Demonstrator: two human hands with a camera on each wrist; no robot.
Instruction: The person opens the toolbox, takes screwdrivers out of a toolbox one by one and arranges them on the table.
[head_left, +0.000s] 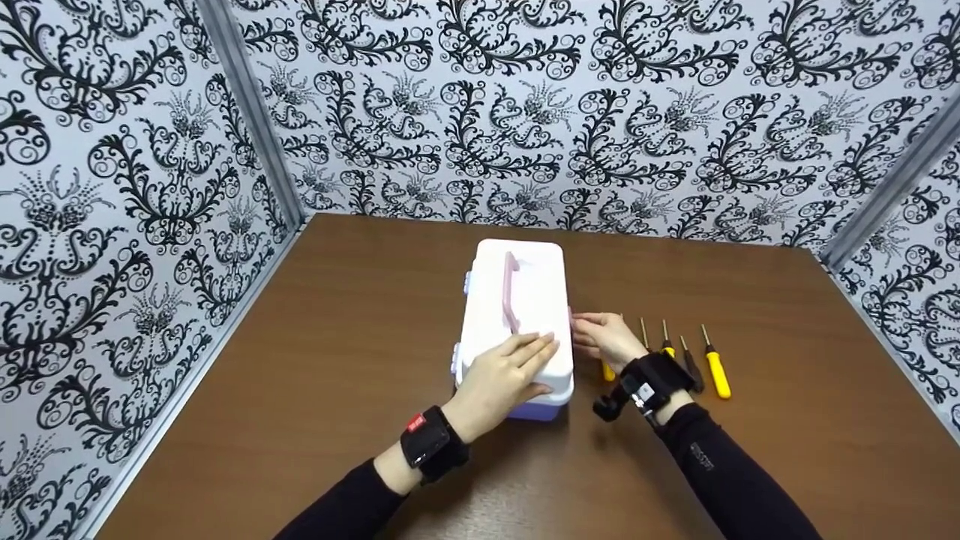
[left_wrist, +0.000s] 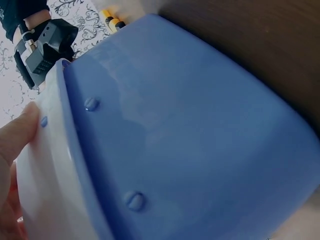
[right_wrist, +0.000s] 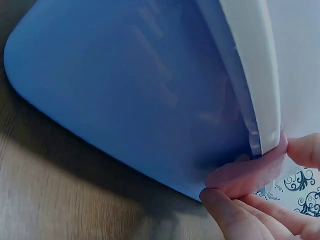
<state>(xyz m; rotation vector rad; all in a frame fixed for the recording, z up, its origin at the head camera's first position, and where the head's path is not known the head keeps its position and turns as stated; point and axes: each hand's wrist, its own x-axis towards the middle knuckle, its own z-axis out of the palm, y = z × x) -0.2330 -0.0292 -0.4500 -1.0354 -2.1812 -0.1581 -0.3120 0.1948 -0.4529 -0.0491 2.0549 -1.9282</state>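
Note:
A box with a white lid [head_left: 541, 289] and a blue-purple base [head_left: 536, 412] stands closed on the table, a pink handle [head_left: 508, 292] on top. My left hand [head_left: 499, 382] rests on the lid's near end, its fingers extended across the top. In the left wrist view the thumb [left_wrist: 22, 132] lies against the lid's end. At the box's right side, my right hand [head_left: 609, 339] pinches a pink latch [right_wrist: 250, 172]. The right wrist view shows the thumb at the latch's upper end and fingers at its lower end, with the latch over the lid's rim.
Right of the box lie several screwdrivers, among them a yellow one [head_left: 718, 375] and a dark-handled one [head_left: 691, 369]. Another yellow handle [head_left: 608, 370] shows beside the right wrist. Patterned walls [head_left: 525, 112] bound the brown table [head_left: 360, 322] at the back and sides.

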